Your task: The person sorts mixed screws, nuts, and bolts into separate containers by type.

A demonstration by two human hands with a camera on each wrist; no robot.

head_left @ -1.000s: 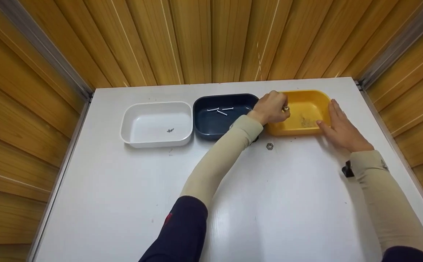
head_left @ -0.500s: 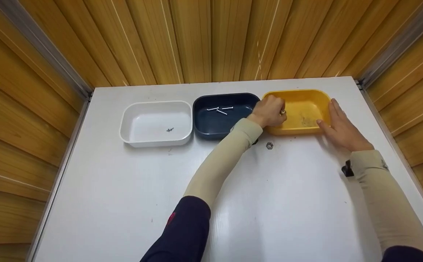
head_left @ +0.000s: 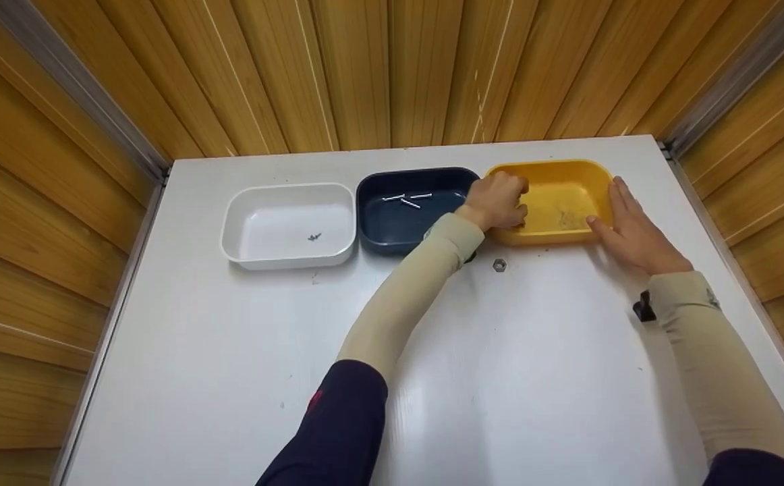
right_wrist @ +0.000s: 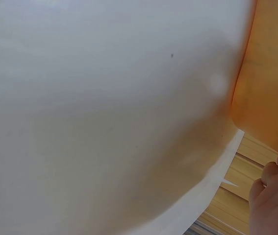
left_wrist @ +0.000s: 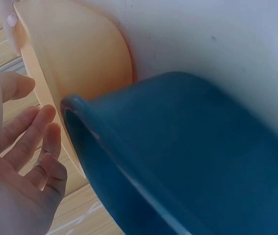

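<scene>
My left hand [head_left: 495, 200] is over the left end of the yellow tray [head_left: 557, 237], at the seam with the navy tray [head_left: 378, 244]. The left wrist view shows its fingers [left_wrist: 43, 115] loosely bent beside the yellow wall, thumb apart from them and nothing between. My right hand [head_left: 638, 233] rests against the yellow tray's right end, fingers fairly straight along the outside and thumb at the front corner. A hex nut [head_left: 499, 265] lies on the white table in front of the yellow tray. Part of the yellow tray's inside is hidden behind my left hand.
Several silver bolts [head_left: 411, 202] lie in the navy tray. Left of it stands a white tray [head_left: 284, 262] with a few tiny grey screws [head_left: 314, 237]. The table [head_left: 534, 378] ends at wood-panelled walls [head_left: 358, 74] behind and at both sides.
The small shiny metal piece earlier seen at my left fingers no longer shows, and those fingers have loosened and lowered slightly into the yellow tray. My right hand has stayed in place.
</scene>
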